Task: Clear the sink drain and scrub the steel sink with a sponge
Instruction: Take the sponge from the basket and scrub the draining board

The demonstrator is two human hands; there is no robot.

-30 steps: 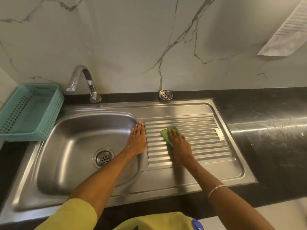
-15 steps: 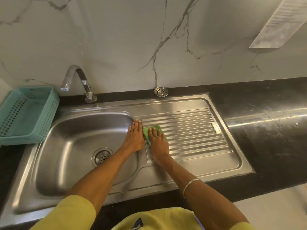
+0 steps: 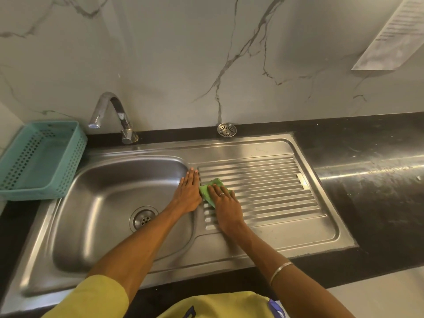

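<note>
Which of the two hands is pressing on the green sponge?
The right hand, with the ring, presses the green sponge on the ribbed drainboard. The left hand lies flat on bare steel beside the basin.

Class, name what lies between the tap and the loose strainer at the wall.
In the head view, only bare black counter lies between the tap and strainer.

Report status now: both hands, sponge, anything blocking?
Left hand flat on sink edge beside basin. Right hand presses green sponge on ribbed drainboard. Strainer out, by the wall. Nothing blocking.
</note>
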